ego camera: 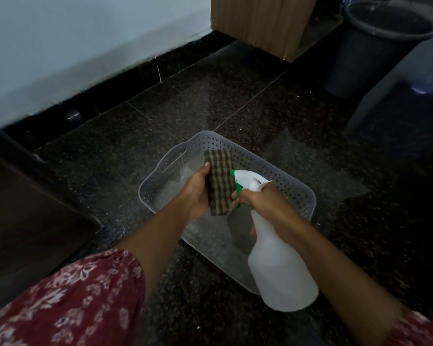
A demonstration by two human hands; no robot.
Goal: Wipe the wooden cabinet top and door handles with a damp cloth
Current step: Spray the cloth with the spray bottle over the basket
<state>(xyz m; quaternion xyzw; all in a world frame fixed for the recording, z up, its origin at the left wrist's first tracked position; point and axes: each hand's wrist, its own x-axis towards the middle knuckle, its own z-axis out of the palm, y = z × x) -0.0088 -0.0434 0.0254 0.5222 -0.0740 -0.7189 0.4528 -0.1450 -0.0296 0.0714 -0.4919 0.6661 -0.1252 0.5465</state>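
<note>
My left hand (196, 193) grips a folded checked cloth (220, 182), brown and cream, held upright over a clear perforated plastic basket (298, 191) on the dark floor. My right hand (263, 203) is closed around the neck of a white spray bottle (280, 268), a finger on its green trigger. The bottle's green-tipped nozzle (233, 174) points at the cloth, almost touching it. A light wooden cabinet (260, 21) stands at the top of the view, only its lower side showing.
Dark speckled granite floor tiles (185, 101) run to a pale wall (73, 46). A grey bucket (375, 46) stands at the upper right beside the wooden cabinet. A dark piece of furniture (23, 208) fills the left edge.
</note>
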